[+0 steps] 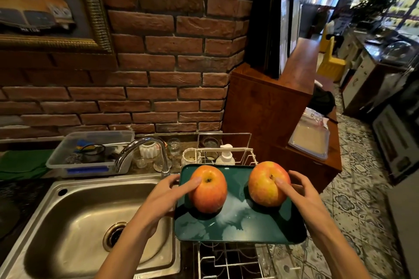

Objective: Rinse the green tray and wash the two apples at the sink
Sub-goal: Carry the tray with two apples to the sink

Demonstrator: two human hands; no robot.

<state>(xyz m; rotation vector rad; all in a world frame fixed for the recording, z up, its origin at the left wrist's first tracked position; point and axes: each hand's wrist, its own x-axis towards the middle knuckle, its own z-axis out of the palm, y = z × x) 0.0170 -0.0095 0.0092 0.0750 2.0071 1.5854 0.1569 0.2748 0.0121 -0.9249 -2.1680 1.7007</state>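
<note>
The left hand (pixel 169 190) and right hand (pixel 299 190) are each gripping the green tray (pixel 240 229) by a side edge, thumbs pressing an apple apiece: left apple (pixel 208 189), right apple (pixel 266 184).

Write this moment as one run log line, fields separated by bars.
left hand on left apple | right hand on right apple | both apples on green tray | sink empty

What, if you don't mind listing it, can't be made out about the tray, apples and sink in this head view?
- Green tray: what supports it, hidden beneath it.
- Left apple and right apple: undersides out of sight.
- Left hand: fingers partly behind the left apple.
- Faucet: spout tip hidden by the tray's corner.
- Sink: near edge cut off by the frame.
</note>
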